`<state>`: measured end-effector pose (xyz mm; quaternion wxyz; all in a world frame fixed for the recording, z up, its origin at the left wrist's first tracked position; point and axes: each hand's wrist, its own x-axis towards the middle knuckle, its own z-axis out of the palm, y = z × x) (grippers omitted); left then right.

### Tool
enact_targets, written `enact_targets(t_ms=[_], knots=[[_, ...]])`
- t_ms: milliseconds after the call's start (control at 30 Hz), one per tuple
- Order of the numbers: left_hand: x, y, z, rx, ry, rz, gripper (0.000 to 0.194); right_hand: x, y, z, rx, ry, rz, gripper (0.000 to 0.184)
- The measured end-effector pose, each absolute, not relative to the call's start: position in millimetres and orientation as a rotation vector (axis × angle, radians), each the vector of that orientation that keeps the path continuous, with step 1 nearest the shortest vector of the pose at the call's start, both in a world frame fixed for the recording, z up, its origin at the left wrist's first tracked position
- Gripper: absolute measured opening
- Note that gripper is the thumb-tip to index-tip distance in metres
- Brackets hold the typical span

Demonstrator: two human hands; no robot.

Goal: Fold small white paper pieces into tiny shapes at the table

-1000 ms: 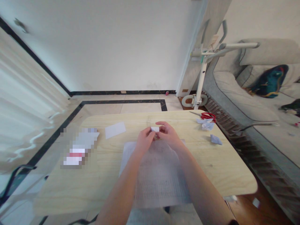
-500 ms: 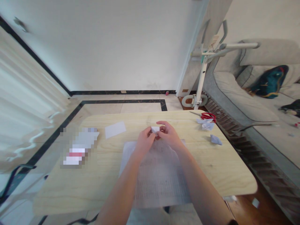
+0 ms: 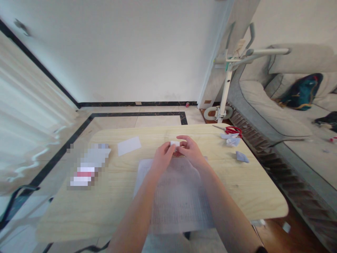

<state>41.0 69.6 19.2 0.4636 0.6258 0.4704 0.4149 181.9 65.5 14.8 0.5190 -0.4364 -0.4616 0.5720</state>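
Observation:
A small folded piece of white paper (image 3: 174, 143) is pinched between my two hands above the far part of the table. My left hand (image 3: 164, 154) grips its left side, thumb toward me. On the other side, my right hand (image 3: 190, 150) holds its right edge between thumb and fingers, with the index finger raised. Beneath my forearms lies a large translucent sheet with faint printed lines (image 3: 181, 196). The fingertips partly cover the folded paper, so its exact shape is hard to make out.
On the wooden table (image 3: 252, 189), a blank white sheet (image 3: 129, 146) lies left of my hands. Red-handled scissors (image 3: 233, 131), crumpled white paper (image 3: 232, 141) and a folded bluish paper (image 3: 242, 157) lie at the right. A pixelated item (image 3: 91, 165) is at the left edge.
The small paper's visible face looks flatter and squarer, and my left thumb has shifted slightly on it. Both hands stay in nearly the same place.

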Motion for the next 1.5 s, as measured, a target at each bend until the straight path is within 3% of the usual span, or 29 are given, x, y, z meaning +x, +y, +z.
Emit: enact_targets(t_ms=[467, 933, 1500], knots=[[37, 67, 19, 1.644, 1.207, 0.959, 0.017, 186, 67, 9, -0.966, -1.246, 1.392, 0.052], [37, 68, 13, 1.659, 1.196, 0.924, 0.027, 184, 66, -4, -1.097, -1.521, 1.136, 0.051], [36, 69, 15, 1.817, 1.354, 0.863, 0.044, 184, 59, 14, -1.287, -1.78, 0.78, 0.05]])
